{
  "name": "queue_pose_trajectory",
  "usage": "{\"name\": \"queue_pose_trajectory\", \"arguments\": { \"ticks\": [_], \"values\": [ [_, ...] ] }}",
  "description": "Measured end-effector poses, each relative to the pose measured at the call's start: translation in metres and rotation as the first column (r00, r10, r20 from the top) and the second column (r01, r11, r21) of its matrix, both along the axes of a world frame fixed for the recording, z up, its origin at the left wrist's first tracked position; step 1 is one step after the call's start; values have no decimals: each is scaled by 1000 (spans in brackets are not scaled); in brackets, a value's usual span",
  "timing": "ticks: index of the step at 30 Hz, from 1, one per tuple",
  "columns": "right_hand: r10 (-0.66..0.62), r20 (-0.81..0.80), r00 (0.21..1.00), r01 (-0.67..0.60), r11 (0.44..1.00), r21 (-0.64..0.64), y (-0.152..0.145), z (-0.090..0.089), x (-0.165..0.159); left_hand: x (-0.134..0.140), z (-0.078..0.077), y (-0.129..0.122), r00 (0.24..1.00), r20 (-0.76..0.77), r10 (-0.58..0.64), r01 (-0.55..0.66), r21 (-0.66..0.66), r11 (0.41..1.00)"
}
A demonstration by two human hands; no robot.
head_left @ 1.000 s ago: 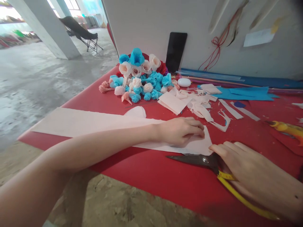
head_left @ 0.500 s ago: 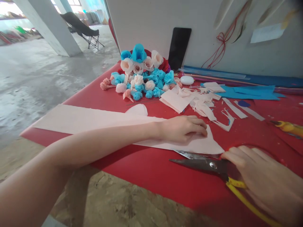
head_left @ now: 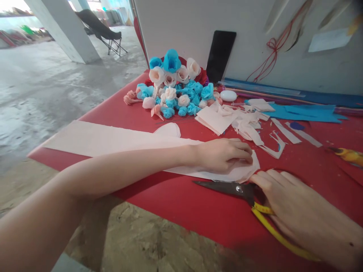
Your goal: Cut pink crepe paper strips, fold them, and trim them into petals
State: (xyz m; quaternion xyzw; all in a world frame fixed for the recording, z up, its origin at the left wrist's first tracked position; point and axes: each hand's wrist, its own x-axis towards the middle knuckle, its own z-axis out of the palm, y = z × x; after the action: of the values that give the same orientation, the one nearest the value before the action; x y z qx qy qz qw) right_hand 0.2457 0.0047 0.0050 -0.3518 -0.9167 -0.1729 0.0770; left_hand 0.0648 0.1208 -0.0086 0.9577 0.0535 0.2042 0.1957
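A long strip of pale pink crepe paper (head_left: 113,138) lies across the red table. My left hand (head_left: 224,153) rests on its right part with fingers curled down, gripping it against the tabletop. My right hand (head_left: 286,196) is closed around the yellow-handled scissors (head_left: 239,189). One dark blade lies along the near side of the strip and points left; the other blade is mostly hidden under the paper. The fingertips of my right hand come close to the strip's right end. Beyond my left forearm lies a rounded paper petal piece (head_left: 168,130).
Blue, white and pink paper flowers (head_left: 176,87) are heaped at the back. Paper scraps (head_left: 246,124), a folded paper stack (head_left: 214,119), blue paper (head_left: 303,112) and a white oval object (head_left: 228,95) lie beside them. A black phone (head_left: 221,54) leans on the wall. A yellow-handled tool (head_left: 348,155) lies right.
My right hand and the scissors have moved left along the near side of the paper, and the blades have come closer together. My left hand keeps its place on the strip.
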Motion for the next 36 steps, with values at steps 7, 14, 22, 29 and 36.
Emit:
{"name": "queue_pose_trajectory", "arguments": {
  "ticks": [7,14,22,29,36],
  "values": [
    [25,-101,995,-34,996,-83,5,1,1,1,0,-1,999,-35,2,-1,43,999],
    [185,18,983,-185,981,63,2,10,-1,1,-1,0,1000,0,2,-2,29,1000],
    [101,8,995,-99,989,-105,1,8,0,-1,4,4,998,8,-58,59,-83,995],
    [109,9,994,-107,988,-115,1,12,19,-27,34,1,995,-63,-79,67,-166,984],
    [61,131,990,-45,992,-122,0,6,74,-55,32,-9,990,-142,-23,19,-29,999]
  ]
}}
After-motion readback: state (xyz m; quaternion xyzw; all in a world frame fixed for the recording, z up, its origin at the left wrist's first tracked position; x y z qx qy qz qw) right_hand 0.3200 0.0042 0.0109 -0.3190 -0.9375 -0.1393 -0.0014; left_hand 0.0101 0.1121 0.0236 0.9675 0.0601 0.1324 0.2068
